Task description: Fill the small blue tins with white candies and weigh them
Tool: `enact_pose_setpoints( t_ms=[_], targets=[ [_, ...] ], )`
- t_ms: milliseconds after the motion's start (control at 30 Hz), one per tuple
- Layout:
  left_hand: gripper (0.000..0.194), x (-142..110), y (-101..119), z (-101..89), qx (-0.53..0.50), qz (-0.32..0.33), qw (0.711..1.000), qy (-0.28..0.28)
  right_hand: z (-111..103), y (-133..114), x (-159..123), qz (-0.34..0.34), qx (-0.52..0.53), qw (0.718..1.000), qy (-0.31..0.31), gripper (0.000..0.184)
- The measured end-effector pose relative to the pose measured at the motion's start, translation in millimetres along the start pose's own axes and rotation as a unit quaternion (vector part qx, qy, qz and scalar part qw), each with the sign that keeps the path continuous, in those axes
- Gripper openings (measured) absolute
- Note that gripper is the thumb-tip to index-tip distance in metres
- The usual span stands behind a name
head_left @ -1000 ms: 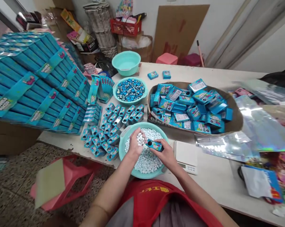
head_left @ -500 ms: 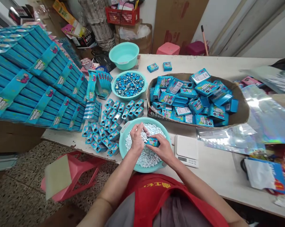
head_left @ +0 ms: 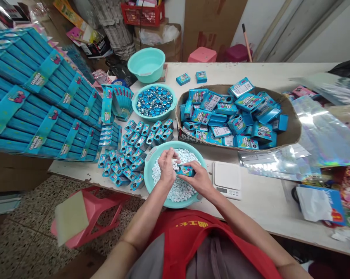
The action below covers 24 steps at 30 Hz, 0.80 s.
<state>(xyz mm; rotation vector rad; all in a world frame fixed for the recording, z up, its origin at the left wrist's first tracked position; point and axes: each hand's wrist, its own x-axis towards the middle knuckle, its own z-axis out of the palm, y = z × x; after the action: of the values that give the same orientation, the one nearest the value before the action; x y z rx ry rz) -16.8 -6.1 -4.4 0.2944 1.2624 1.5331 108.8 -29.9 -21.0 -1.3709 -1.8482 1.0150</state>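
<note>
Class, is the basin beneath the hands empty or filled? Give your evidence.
Not empty: white pellets spread across the basin, showing around the left hand and right hand. Their depth cannot be told.

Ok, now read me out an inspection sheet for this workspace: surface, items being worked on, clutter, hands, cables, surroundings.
Surface: white table, near edge chipped on the left.
Work items: blue box above a turquoise basin of white pellets; open-holed boxes grouped to its left; digital scale to its right.
Clutter: shiny plastic sheets and a blue-and-white packet at right.
Hands: left hand cups pellets; right hand grips the box.
Cables: a thin dark line, possibly a cord, at the red crate.
Surroundings: pink stool bearing a yellowish board; cardboard sheet behind the table.
</note>
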Motion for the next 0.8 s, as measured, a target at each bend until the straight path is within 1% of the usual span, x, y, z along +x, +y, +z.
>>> enact_pose_setpoints(
  t_ms=[133, 333, 500, 567, 633, 667, 700, 733, 800],
  targets=[
    [0.033, -2, -1, -0.3, 0.001, 0.002, 1.0, -0.024, 0, 0, 0, 0.008, 0.014, 1.0, 0.013, 0.03],
    [0.033, -4, 0, 0.4, 0.002, 0.005, 1.0, -0.029, 3, 1, -1, 0.015, 0.037, 0.999, 0.019, 0.032],
    [0.033, -11, 6, 4.1, -0.02, -0.002, 0.997, -0.079, 3, 1, -2, 0.012, 0.062, 0.997, 0.035, 0.034],
    [0.033, -7, 9, 1.8, -0.023, 0.012, 0.996, -0.084, -2, 0, -4, 0.023, 0.071, 0.997, 0.038, 0.034],
    [0.034, 7, 6, -4.7, -0.012, 0.048, 0.997, -0.062, -10, -1, -8, 0.027, 0.081, 0.995, 0.044, 0.035],
    [0.035, 17, 1, -9.0, 0.011, 0.072, 0.996, -0.047, -15, 0, -10, 0.024, 0.088, 0.995, 0.051, 0.035],
    [0.034, 29, -6, -13.5, 0.056, 0.096, 0.993, -0.039, -21, 1, -14, 0.02, 0.092, 0.994, 0.062, 0.036],
    [0.033, 40, -16, -17.8, 0.126, 0.119, 0.984, -0.044, -26, 2, -17, 0.019, 0.094, 0.993, 0.076, 0.036],
    [0.026, 60, -39, -23.7, 0.281, 0.15, 0.944, -0.086, -36, 6, -23, 0.028, 0.086, 0.991, 0.102, 0.037]
  ],
)
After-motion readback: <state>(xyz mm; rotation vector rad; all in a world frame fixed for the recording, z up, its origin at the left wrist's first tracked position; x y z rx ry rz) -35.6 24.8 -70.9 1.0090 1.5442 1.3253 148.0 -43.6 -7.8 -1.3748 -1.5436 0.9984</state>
